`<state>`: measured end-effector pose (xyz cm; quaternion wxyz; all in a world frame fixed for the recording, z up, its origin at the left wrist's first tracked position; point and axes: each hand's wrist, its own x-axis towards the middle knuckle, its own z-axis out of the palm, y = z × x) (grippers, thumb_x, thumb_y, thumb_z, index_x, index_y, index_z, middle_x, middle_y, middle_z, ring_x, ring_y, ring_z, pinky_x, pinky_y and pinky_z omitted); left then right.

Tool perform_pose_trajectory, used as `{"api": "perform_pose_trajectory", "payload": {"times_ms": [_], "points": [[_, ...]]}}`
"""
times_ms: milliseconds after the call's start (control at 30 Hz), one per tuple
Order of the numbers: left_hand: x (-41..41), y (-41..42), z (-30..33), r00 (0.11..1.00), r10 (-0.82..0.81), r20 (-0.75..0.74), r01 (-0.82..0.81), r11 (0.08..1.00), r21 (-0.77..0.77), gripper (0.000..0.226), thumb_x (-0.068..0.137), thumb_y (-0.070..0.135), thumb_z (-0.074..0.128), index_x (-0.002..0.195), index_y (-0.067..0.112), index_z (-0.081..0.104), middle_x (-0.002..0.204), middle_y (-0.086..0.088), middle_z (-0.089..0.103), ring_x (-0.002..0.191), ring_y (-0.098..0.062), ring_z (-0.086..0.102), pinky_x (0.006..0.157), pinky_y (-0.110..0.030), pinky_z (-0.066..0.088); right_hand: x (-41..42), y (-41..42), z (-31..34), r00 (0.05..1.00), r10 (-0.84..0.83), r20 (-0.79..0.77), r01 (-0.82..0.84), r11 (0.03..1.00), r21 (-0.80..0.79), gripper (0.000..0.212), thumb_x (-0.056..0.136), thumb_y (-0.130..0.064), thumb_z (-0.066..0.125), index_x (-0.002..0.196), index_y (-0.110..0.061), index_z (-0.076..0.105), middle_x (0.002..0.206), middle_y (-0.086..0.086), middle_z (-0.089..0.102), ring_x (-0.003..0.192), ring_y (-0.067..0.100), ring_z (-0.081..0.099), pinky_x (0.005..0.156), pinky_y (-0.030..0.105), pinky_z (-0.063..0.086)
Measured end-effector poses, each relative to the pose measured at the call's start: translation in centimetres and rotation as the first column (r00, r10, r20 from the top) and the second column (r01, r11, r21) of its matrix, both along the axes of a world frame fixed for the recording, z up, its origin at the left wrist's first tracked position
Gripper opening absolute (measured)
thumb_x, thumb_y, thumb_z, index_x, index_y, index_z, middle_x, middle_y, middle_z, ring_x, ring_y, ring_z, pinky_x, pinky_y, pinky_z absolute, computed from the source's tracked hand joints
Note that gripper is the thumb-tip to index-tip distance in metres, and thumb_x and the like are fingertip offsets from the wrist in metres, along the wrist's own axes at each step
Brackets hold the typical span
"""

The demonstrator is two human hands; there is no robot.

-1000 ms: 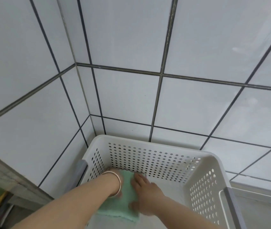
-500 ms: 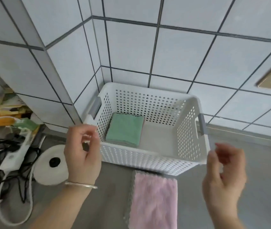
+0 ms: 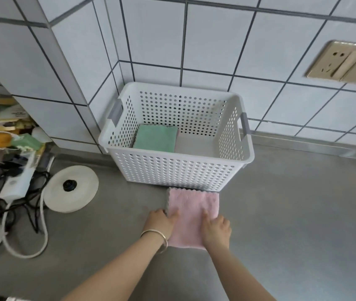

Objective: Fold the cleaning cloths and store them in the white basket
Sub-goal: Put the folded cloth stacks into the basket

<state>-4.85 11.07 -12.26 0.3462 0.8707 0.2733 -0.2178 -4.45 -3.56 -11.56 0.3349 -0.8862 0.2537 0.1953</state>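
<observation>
On the grey desk (image 3: 292, 213), against the tiled corner, the white basket (image 3: 179, 168) is sitting upright, perforated walls, grey handles at each end. Inside it, at the left of the floor, a folded green cloth (image 3: 156, 137) is lying flat. Just in front of the basket, the pink cloth (image 3: 192, 213) is lying flat on the desk, far edge touching or almost touching the basket base. Left hand (image 3: 159, 222) is pressing the cloth's left edge, grip flat, fingers extended, bracelet at the wrist. Right hand (image 3: 216, 229) is resting on the right side, fingers lying flat, holding nothing. Left of the basket: round white lid (image 3: 71, 189), tangled cables (image 3: 9, 192).
</observation>
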Motion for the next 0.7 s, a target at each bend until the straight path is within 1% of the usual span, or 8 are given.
{"api": "perform_pose_trajectory", "payload": {"times_ms": [100, 233, 300, 367, 500, 600, 667, 700], "points": [[0.5, -0.7, 0.3, 0.999, 0.026, -0.043, -0.025, 1.0, 0.01, 0.071, 0.078, 0.064, 0.045, 0.115, 0.004, 0.056, 0.118, -0.019, 0.06, 0.106, -0.034, 0.059, 0.091, -0.037, 0.047, 0.0, 0.7, 0.0, 0.999, -0.036, -0.029, 0.037, 0.999, 0.028, 0.068, 0.093, -0.053, 0.032, 0.135, 0.0, 0.033, 0.134, 0.019, 0.04, 0.127, 0.033, 0.032, 0.109, 0.039, 0.022], [0.5, -1.6, 0.8, 0.997, -0.036, -0.072, 0.041, 0.996, 0.074, 0.077, 0.077, 0.067, 0.045, 0.12, 0.004, 0.052, 0.121, -0.018, 0.057, 0.11, -0.033, 0.056, 0.095, -0.038, 0.045, 0.2, 0.9, 0.5, 0.997, -0.027, -0.07, 0.032, 0.997, 0.065, 0.069, 0.093, -0.053, 0.032, 0.138, -0.001, 0.028, 0.136, 0.02, 0.035, 0.128, 0.035, 0.032, 0.11, 0.04, 0.023], [0.4, -1.8, 1.0, 0.996, -0.033, -0.082, 0.039, 0.997, 0.073, 0.07, 0.081, 0.062, 0.045, 0.119, 0.004, 0.051, 0.122, -0.018, 0.057, 0.11, -0.034, 0.056, 0.095, -0.038, 0.045, 0.2, 1.0, 0.7, 0.994, -0.037, -0.099, 0.047, 0.994, 0.099, 0.07, 0.092, -0.055, 0.034, 0.139, -0.004, 0.027, 0.137, 0.018, 0.033, 0.129, 0.036, 0.033, 0.11, 0.04, 0.025], [0.3, -1.7, 1.5, 0.998, -0.03, -0.064, 0.034, 0.997, 0.067, 0.056, 0.089, 0.049, 0.042, 0.118, 0.001, 0.049, 0.124, -0.02, 0.056, 0.112, -0.034, 0.055, 0.093, -0.036, 0.045, 0.1, 1.0, 1.1, 0.99, -0.06, -0.126, 0.08, 0.983, 0.166, 0.071, 0.091, -0.056, 0.034, 0.143, -0.008, 0.023, 0.139, 0.017, 0.031, 0.129, 0.036, 0.036, 0.108, 0.042, 0.027], [-0.8, -1.5, 3.9, 0.998, -0.067, 0.01, 0.066, 0.994, 0.09, 0.042, 0.095, 0.035, 0.037, 0.115, 0.001, 0.049, 0.123, -0.023, 0.057, 0.112, -0.036, 0.054, 0.089, -0.036, 0.042, -1.3, 0.7, 3.5, 0.987, -0.082, -0.135, 0.128, 0.915, 0.383, 0.065, 0.094, -0.05, 0.033, 0.144, -0.012, 0.02, 0.143, 0.015, 0.039, 0.128, 0.032, 0.041, 0.103, 0.038, 0.032], [-2.1, -1.0, 7.6, 0.991, -0.075, 0.114, 0.075, 0.997, 0.002, 0.034, 0.094, 0.035, 0.038, 0.107, 0.008, 0.053, 0.109, -0.018, 0.062, 0.101, -0.034, 0.057, 0.078, -0.033, 0.042, -3.3, -0.2, 7.0, 0.995, -0.096, 0.012, 0.076, 0.859, 0.506, 0.045, 0.095, -0.045, 0.035, 0.134, -0.022, 0.032, 0.128, 0.003, 0.052, 0.114, 0.025, 0.05, 0.089, 0.03, 0.035], [-2.8, -0.3, 11.5, 0.965, -0.121, 0.231, 0.13, 0.991, -0.023, 0.022, 0.094, 0.035, 0.038, 0.087, 0.017, 0.05, 0.084, -0.008, 0.059, 0.084, -0.03, 0.056, 0.066, -0.031, 0.037, -4.4, -0.8, 10.1, 0.985, -0.112, 0.134, 0.012, 0.808, 0.589, 0.021, 0.094, -0.047, 0.037, 0.114, -0.047, 0.037, 0.115, -0.017, 0.054, 0.104, 0.011, 0.051, 0.088, 0.026, 0.034], [-3.0, 0.0, 13.8, 0.942, -0.157, 0.295, 0.169, 0.986, -0.014, 0.022, 0.094, 0.033, 0.039, 0.078, 0.019, 0.046, 0.073, -0.003, 0.054, 0.073, -0.025, 0.053, 0.059, -0.03, 0.035, -4.7, -0.9, 11.9, 0.974, -0.112, 0.198, -0.041, 0.769, 0.638, 0.018, 0.091, -0.051, 0.037, 0.107, -0.06, 0.036, 0.112, -0.028, 0.053, 0.106, 0.002, 0.051, 0.09, 0.023, 0.034]]}}
